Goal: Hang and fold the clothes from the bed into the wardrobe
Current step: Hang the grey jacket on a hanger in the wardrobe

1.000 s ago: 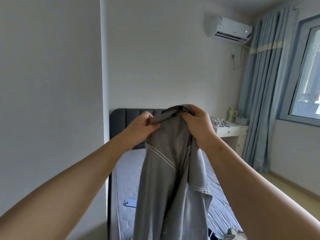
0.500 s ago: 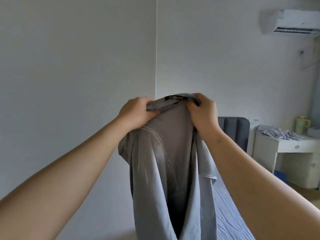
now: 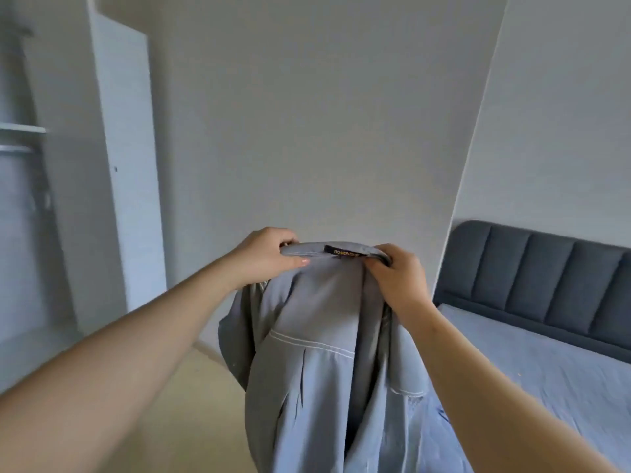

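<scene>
Indoors, grey walls (image 3: pixel 307 114), white wardrobe (image 3: pixel 126 148) left, blue bed (image 3: pixel 546 367), padded headboard (image 3: pixel 546 278) right.

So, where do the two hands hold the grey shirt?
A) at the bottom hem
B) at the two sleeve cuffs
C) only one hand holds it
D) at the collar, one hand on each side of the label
D: the left hand and the right hand both pinch the collar of the shirt, with the dark label between them.
</scene>
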